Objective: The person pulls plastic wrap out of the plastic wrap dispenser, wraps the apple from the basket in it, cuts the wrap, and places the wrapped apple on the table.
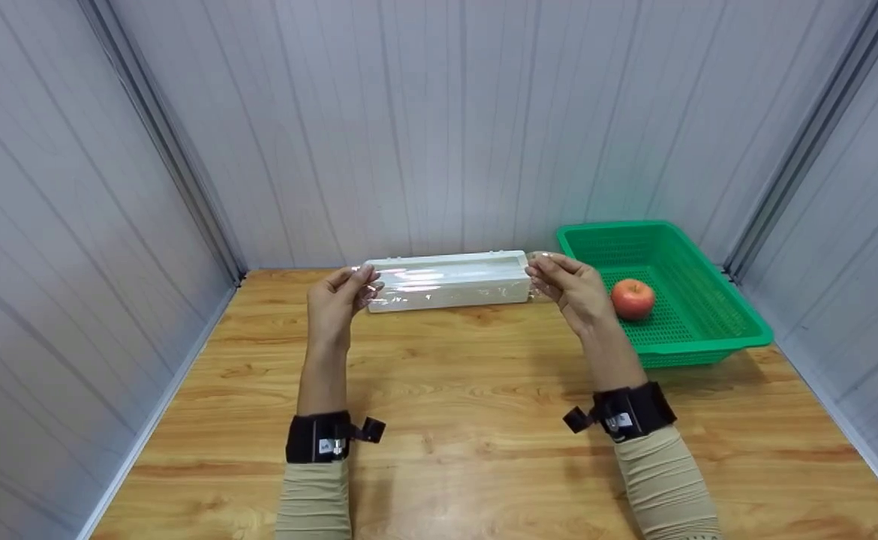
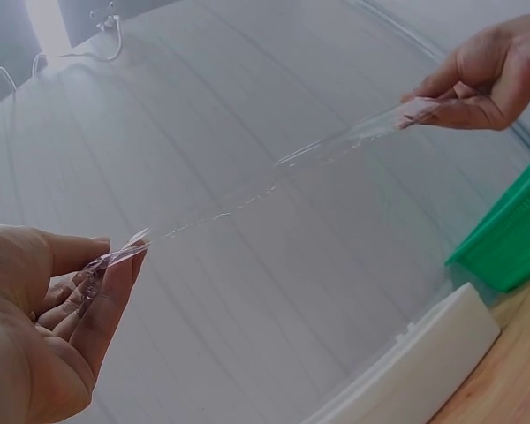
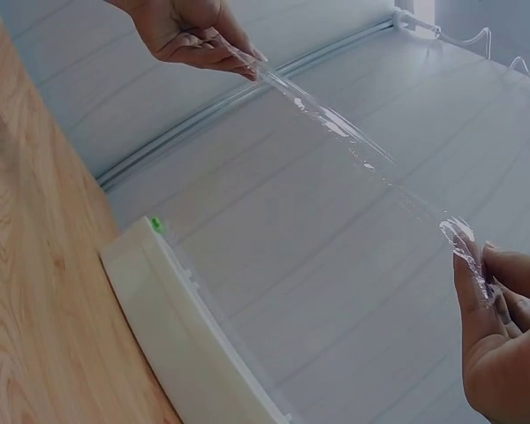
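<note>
— What is the head view showing?

— The left hand [image 1: 345, 294] and the right hand [image 1: 566, 283] are hovering raised above a wooden bench [image 1: 469, 420] with a warm, streaky grain. Each is pinching one end of a clear plastic film [image 1: 446, 281], thin, glossy and slightly wrinkled, stretched level between them. Behind it a long white box [image 1: 450, 264] with squared edges is lying on the bench near the back wall. The film is blurring the front of the box, so I cannot tell whether the two are joined. To the right, a green plastic basket [image 1: 709, 300] with perforated walls is holding a round red apple [image 1: 632, 298].

— And the left wrist view?

— The left hand [image 2: 49, 327] is squeezing the film [image 2: 274, 181] between thumb and curled fingers. The film is running as a narrow, glinting band up to the right hand [image 2: 486, 75], which is clamping the far end. Its lower reach is almost invisible against the ribbed grey wall. The box [image 2: 424, 362] and a corner of the basket [image 2: 508, 238] are being cut off at the edge.

— The right wrist view?

— The right hand [image 3: 503, 336] is gripping a crumpled end of the film [image 3: 362, 150]; the left hand [image 3: 190, 31], partly cropped at the top, is pinching the other. Below, the box [image 3: 177, 336] is resting on the bench [image 3: 44, 291], its near end out of frame.
</note>
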`<state>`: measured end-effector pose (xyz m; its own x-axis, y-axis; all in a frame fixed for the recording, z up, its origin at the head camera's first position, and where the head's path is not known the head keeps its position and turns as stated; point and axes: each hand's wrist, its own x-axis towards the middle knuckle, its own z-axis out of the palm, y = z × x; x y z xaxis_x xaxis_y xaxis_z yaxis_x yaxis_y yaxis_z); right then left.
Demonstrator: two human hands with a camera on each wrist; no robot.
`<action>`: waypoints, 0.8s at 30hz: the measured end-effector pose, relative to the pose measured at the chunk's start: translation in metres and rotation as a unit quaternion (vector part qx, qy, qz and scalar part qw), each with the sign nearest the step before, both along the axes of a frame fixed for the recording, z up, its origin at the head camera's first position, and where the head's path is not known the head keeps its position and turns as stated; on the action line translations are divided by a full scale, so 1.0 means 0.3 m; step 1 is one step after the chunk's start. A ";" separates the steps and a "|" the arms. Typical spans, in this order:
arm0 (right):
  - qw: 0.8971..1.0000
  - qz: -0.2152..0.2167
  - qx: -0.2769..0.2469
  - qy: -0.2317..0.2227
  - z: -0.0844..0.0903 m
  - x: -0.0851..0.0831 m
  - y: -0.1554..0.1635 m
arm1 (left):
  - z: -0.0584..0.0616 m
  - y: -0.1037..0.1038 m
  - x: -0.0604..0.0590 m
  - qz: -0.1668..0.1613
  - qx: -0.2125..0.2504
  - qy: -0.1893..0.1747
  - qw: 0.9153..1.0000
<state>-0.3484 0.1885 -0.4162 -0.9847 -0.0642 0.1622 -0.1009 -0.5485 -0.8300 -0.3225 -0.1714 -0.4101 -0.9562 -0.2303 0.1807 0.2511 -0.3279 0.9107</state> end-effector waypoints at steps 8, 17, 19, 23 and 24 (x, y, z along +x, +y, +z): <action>1.000 0.002 -0.003 0.009 0.025 0.012 -0.007 | 0.027 -0.008 0.023 0.007 -0.012 0.004 1.000; 1.000 -0.002 -0.003 0.015 0.051 0.033 -0.008 | 0.053 -0.008 0.048 0.015 -0.024 0.013 1.000; 1.000 -0.001 -0.012 0.020 0.056 0.037 -0.009 | 0.059 -0.009 0.054 0.012 -0.023 0.018 0.999; 0.999 0.000 -0.026 0.029 0.064 0.049 -0.011 | 0.069 -0.011 0.066 0.009 -0.023 0.028 0.999; 0.999 0.000 -0.027 0.031 0.066 0.053 -0.010 | 0.071 -0.010 0.069 0.009 -0.023 0.030 0.999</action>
<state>-0.3326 0.1854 -0.3963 -0.9728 -0.0537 0.2252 -0.1505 -0.5925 -0.7913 -0.3017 -0.1745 -0.3887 -0.9390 -0.2376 0.2488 0.3116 -0.2807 0.9078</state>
